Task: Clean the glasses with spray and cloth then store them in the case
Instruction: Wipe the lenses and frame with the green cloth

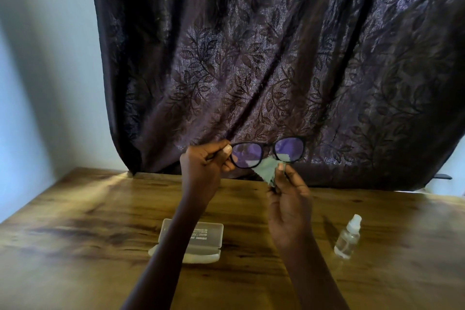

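The glasses [268, 146] are held up in the air over the far side of the table [75, 234], in front of the dark curtain [276, 58]. Their long axis runs left to right and the lenses face the person.

The left hand [205, 161] has the left end of the frame, with thumb and curled fingers pinching it at about the hinge. The right end hangs free with nothing supporting it.

The right hand [289, 199] is just below and a little nearer, under the bridge and the right lens. Its thumb and fingers are closed on a small green cloth [270, 171]. The cloth reaches up to the lower rim, and a corner of it shows through the right lens, so it seems to lie against the far face of the glass.

I'd judge this to be the wiping step. The right lens is the one within easy reach of the cloth, while the left lens sits right beside the gripping hand.

Down on the table, the case [208, 234] lies open on the near side, partly hidden by the left forearm. The spray bottle [348, 238] stands upright off to the right, well apart from both hands.
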`<action>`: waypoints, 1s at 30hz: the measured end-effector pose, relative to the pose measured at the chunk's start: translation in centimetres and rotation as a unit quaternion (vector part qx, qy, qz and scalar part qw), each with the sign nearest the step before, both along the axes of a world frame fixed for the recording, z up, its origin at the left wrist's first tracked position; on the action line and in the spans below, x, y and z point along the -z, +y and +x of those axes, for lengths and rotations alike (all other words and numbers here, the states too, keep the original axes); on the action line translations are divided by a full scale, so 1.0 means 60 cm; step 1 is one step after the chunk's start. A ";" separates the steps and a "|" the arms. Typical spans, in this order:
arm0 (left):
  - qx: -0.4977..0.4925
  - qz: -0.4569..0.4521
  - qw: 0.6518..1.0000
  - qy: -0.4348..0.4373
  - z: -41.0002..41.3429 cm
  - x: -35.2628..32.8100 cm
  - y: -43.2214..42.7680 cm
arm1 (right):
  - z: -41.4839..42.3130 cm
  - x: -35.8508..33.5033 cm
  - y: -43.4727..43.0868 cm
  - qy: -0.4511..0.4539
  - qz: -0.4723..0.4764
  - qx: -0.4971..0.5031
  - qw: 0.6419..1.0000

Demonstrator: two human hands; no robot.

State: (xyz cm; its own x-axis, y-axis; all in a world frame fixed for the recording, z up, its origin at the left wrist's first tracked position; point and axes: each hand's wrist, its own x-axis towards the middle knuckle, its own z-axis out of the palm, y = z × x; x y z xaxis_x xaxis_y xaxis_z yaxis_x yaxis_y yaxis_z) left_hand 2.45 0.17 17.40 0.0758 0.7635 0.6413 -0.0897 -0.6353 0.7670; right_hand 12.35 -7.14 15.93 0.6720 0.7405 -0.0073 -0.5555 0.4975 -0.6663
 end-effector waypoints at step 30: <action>-0.060 0.029 0.997 0.038 -0.006 0.004 -0.009 | -0.057 0.014 0.004 -0.081 -0.015 -0.035 0.996</action>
State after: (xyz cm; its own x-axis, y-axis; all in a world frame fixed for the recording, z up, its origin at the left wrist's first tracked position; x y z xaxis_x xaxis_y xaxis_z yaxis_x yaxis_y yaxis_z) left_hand 2.10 -0.40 17.16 0.0362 0.7316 0.6808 0.0477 -0.6817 0.7300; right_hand 8.92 -6.92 15.08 0.6122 0.7872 0.0749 -0.4724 0.4401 -0.7637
